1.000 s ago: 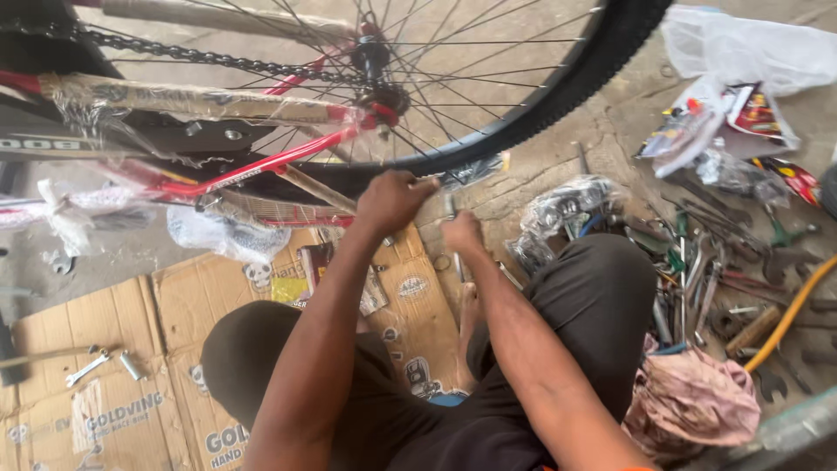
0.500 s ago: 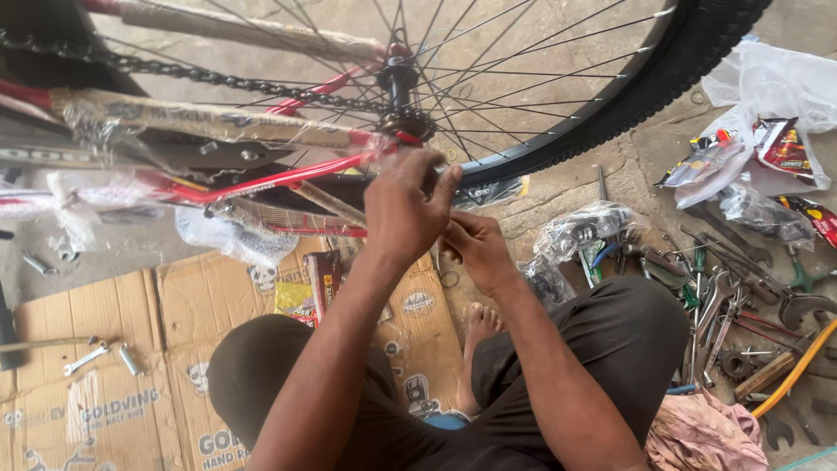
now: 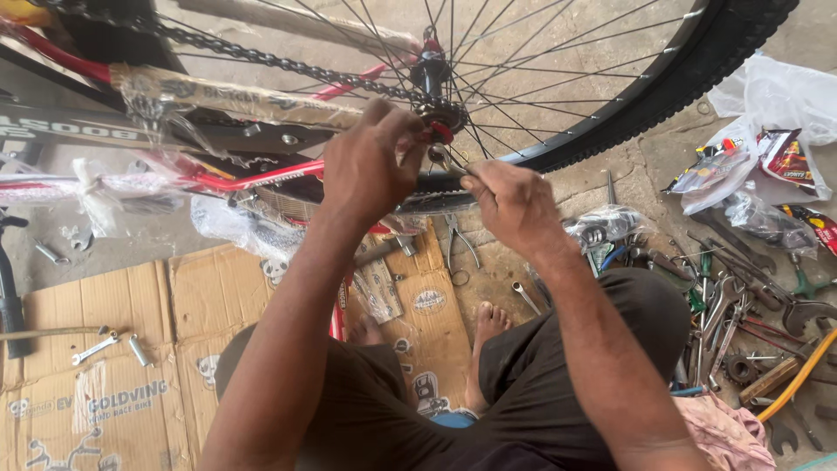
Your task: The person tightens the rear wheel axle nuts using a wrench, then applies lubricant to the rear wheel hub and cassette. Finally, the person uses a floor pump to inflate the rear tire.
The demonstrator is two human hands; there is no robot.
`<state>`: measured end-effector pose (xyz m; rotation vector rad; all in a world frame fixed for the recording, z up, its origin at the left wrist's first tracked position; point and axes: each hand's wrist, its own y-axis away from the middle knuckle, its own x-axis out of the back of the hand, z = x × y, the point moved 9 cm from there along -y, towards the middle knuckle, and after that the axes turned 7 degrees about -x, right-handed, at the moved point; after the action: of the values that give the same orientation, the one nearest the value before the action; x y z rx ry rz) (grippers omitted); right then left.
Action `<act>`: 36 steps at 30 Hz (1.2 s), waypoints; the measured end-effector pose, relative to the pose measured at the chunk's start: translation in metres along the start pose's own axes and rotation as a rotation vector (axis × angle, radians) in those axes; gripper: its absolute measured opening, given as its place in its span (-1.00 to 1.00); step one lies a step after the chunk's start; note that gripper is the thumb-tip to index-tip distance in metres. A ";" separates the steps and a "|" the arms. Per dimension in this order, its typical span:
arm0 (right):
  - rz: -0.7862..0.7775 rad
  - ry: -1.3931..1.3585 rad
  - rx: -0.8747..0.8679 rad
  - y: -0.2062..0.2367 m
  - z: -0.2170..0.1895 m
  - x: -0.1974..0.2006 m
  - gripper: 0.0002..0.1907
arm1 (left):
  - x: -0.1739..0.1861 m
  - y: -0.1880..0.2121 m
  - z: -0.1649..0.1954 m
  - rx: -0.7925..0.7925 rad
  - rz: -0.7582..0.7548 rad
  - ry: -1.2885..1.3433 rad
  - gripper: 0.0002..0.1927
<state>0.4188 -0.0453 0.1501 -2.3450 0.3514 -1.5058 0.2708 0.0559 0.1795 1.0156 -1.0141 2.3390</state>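
Steel wrench (image 3: 446, 160), small and half hidden, sat at the rear wheel hub (image 3: 433, 113) just below the chain (image 3: 261, 58), pinched in the curled fingers of the right hand (image 3: 510, 202), while the left hand (image 3: 370, 161) closed around the axle end, its grasp impossible to make out behind the knuckles. Beneath lay flattened brown cardboard (image 3: 113, 384) with printed lettering and round logos, clear plastic wrap (image 3: 218, 96) on the red frame (image 3: 253, 179), bright snack packets (image 3: 780, 157) and scattered tools (image 3: 741, 305) at right, tyre (image 3: 680, 78) cut off above.
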 end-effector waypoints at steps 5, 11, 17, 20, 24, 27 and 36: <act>0.062 0.231 -0.004 -0.006 0.005 0.013 -0.75 | 0.007 0.010 0.012 -0.051 0.054 -0.002 -0.63; 0.099 -0.426 -0.306 0.022 0.032 -0.045 -0.65 | 0.004 0.015 0.013 -0.056 0.174 0.014 -0.53; 0.222 -0.955 -0.560 0.054 0.031 -0.071 -0.60 | 0.008 0.019 0.001 -0.043 0.173 0.133 -0.53; 0.426 -1.348 -0.460 0.039 0.024 -0.031 -0.44 | 0.016 0.017 0.005 -0.096 0.187 0.016 -0.51; 0.649 -1.503 -0.287 -0.003 0.020 0.021 -0.37 | -0.005 0.013 0.000 0.056 -0.082 0.103 -0.48; 0.721 -1.385 -0.062 -0.034 0.008 0.041 -0.43 | -0.002 0.011 0.011 -0.002 -0.078 0.033 -0.37; 0.560 -1.007 0.225 -0.060 -0.037 0.018 -0.71 | -0.006 0.010 0.009 -0.018 0.038 -0.041 -0.31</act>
<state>0.3942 -0.0030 0.2036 -2.2184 0.4635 -0.0459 0.2726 0.0425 0.1744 1.0497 -1.0768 2.3438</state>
